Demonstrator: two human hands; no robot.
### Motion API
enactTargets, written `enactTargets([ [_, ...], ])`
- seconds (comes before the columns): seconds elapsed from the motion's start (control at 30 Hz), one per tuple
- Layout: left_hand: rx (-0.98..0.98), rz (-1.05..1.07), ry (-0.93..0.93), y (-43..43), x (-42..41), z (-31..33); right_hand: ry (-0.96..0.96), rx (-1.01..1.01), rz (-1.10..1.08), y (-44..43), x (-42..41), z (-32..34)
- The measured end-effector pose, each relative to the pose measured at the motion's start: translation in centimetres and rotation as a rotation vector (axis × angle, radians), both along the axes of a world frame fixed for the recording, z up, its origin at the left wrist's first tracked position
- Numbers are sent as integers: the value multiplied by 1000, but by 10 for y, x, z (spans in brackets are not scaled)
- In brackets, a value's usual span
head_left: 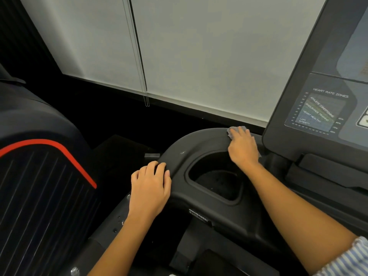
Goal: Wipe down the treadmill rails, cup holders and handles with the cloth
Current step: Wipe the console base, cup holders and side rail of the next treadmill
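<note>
Cloth (236, 130) lay bunched, clamped under the right hand (243, 148) on the rail (191, 144) beside the console (288, 96), the left hand (149, 188) resting loose-fingered nearer; rail wiping seemed underway, the cup holder (217, 182) next needing a downward reach.

White roller blinds (199, 46) with a hanging cord (147, 100) hang beyond a red-striped black machine (39, 176).
</note>
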State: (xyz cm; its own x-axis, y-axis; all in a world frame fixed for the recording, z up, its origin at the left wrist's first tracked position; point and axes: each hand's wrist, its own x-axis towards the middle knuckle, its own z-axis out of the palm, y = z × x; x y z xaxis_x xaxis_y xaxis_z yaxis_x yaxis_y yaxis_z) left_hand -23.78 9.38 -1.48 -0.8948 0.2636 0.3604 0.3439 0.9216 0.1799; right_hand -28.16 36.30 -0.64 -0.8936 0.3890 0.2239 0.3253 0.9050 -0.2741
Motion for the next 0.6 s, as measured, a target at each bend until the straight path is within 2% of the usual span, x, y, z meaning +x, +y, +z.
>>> enactTargets([
  [0.1, -10, -3, -7, 0, -1, -1, -25, -29, 11, -12, 3, 0],
  [0.2, 2, -4, -4, -1, -1, -1, -26, 10, 177, -20, 18, -5],
  [0.27, 15, -6, 1, -1, 0, -1, -35, -28, 203, -11, 31, -2],
  [0.4, 7, -12, 1, -1, 0, -1, -43, -100, 67, 6, 55, 9],
  [0.6, 2, -11, 2, -1, 0, -1, -72, -96, -74, -1, 73, 7],
])
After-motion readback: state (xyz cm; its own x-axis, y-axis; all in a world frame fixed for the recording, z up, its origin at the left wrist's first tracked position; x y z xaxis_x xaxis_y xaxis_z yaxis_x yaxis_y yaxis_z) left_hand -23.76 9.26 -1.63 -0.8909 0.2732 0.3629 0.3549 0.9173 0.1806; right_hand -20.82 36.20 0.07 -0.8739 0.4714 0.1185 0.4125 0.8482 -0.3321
